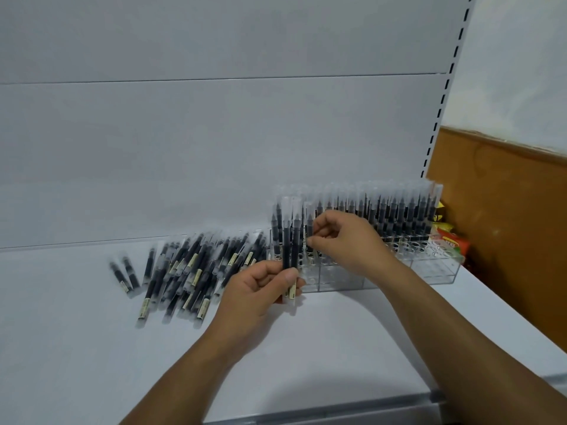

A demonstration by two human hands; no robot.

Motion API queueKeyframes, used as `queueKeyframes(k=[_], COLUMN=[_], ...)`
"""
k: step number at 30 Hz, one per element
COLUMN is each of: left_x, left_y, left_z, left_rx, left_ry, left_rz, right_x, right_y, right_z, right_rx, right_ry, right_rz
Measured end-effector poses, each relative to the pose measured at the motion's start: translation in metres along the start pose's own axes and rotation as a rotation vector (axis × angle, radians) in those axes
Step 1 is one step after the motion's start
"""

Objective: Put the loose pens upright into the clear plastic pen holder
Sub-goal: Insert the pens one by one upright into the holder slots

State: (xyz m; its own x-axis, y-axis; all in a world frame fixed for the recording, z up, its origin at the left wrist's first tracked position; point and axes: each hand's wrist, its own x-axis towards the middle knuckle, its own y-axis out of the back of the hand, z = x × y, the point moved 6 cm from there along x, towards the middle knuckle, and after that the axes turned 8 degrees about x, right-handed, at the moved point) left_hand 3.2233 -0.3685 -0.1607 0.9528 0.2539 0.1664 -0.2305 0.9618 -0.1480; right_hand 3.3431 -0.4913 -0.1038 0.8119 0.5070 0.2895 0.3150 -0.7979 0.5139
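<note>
The left hand (260, 289) gripped two black pens (290, 237) upright, thumb across their barrels. Just right of it, the right hand (346, 240) pinched one pen (309, 220) at the left end of the clear pen holder (429, 268). The loose pens (190, 265) lay heaped to the left on the white shelf (92, 348).

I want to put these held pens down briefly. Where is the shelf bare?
The shelf is bare near its front edge, before the loose pens, and left of them. Crowded: the pile itself and the back rows of the pen holder.
</note>
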Motion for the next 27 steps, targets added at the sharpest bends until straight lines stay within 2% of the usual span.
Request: queueKeyframes(k=[2,4,6,7,9,11,18,20,24,27], left_x=[0.000,0.000,0.001,0.001,0.000,-0.001,-0.002,-0.001,-0.002,-0.003], left_y=[0.001,0.002,0.002,0.002,0.001,0.000,-0.003,-0.001,-0.002,-0.002], left_z=[-0.001,-0.001,0.000,0.000,0.002,0.002,0.005,0.004,0.003,0.004], left_rx=[0.002,0.010,0.014,0.017,0.019,0.011,0.026,-0.002,-0.009,0.002], left_ry=[0.001,0.003,-0.001,-0.005,-0.012,-0.014,-0.043,-0.029,-0.013,-0.012], left_rz=[0.011,0.027,0.034,0.035,0.034,0.026,0.027,0.046,0.057,0.062], right_x=[-0.004,-0.011,-0.021,-0.026,-0.035,-0.041,-0.039,-0.033,-0.017,-0.009], right_y=[0.002,0.010,0.018,0.017,0.005,-0.008,-0.009,0.006,0.044,0.048], right_z=[0.002,0.002,-0.003,-0.006,-0.013,-0.016,-0.024,-0.026,-0.026,-0.022], right_rx=[-0.021,-0.038,0.045,0.123,0.265,0.307,0.430,0.447,0.393,0.300], right_ry=[-0.022,0.000,0.063,0.088,0.100,0.081,0.087,0.096,0.133,0.124], right_rz=[0.000,0.079,0.170,0.154,0.002,-0.123,-0.144,-0.076,0.199,0.255])
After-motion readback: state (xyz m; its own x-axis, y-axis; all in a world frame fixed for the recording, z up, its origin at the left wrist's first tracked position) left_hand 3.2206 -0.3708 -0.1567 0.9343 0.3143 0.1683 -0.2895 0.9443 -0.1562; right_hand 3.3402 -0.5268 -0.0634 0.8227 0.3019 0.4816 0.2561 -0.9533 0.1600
